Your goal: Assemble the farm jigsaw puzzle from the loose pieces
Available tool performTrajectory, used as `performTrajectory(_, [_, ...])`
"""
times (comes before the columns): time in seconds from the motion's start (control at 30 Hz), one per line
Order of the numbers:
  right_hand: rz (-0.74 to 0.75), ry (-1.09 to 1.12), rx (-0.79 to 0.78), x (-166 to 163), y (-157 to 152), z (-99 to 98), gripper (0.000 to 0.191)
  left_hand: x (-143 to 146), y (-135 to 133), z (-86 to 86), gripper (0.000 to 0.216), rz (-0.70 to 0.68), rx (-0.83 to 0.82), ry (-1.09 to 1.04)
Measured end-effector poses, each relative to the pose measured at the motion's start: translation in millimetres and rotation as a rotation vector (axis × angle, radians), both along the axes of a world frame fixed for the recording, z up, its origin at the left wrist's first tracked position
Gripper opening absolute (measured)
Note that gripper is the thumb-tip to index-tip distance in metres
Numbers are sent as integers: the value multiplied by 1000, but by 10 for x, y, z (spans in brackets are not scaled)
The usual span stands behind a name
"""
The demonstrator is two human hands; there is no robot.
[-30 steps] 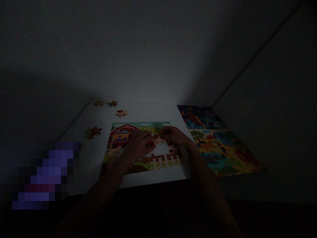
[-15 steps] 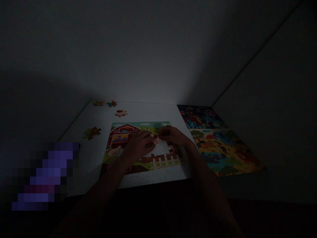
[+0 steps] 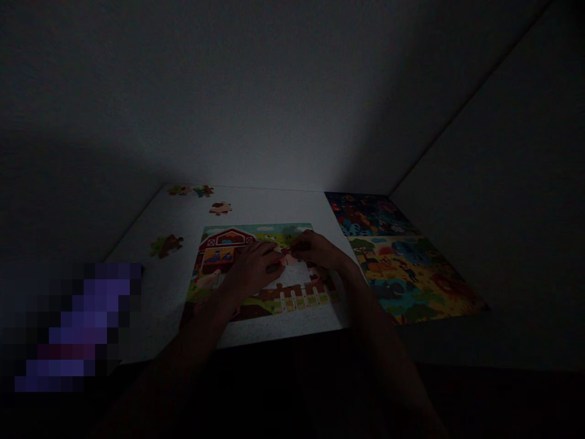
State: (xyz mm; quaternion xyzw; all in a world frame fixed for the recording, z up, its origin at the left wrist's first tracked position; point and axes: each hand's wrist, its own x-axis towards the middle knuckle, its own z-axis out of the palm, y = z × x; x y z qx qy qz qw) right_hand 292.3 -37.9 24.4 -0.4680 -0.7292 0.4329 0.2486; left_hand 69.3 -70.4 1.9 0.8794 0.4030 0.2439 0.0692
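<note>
A farm jigsaw puzzle (image 3: pixel 292 297) with a red barn and a white fence lies on the white table, with a gap in its middle. At the gap's upper edge is a pinkish puzzle piece (image 3: pixel 289 260), partly covered by fingers. My left hand (image 3: pixel 256 267) reaches over the barn side, its fingers and thumb curled at the piece's left edge. From the other side my right hand (image 3: pixel 315 249) pinches the same piece at its upper right, fingertips bent down. Dim light hides the exact contact of the fingers.
Loose puzzle pieces lie to the left: a brown-green one (image 3: pixel 167 246), a pink one (image 3: pixel 220 208) and others by the back edge. Right of the farm scene lie a dark picture puzzle (image 3: pixel 372 214) and a yellow animal puzzle (image 3: pixel 411 274). A wall (image 3: pixel 256 122) rises behind the table (image 3: pixel 269 204).
The whole view has shifted slightly, with things a little farther left in the picture. Both hands stay at the pinkish piece, with hardly any visible movement.
</note>
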Motion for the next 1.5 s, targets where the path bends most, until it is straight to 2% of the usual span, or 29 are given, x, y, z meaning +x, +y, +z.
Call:
performTrajectory(0.4, [47, 11, -19, -4, -2, -16, 17, 14, -7, 29, 21, 7, -1, 34])
performTrajectory(0.8, [95, -58, 55, 6, -14, 17, 17, 1, -1, 14, 20, 2, -3, 28])
performTrajectory(1.03, [51, -134, 100, -5, -33, 16, 15, 11, -7, 23, 23, -2, 7, 43])
performTrajectory(1.3, [79, -193, 139, 0, -33, 86, 16, 3, 8, 4, 21, -17, 10, 29])
performTrajectory(1.5, [2, -116, 18, 45, -42, 55, 19, -2, 12, -18, 21, -12, 7, 19])
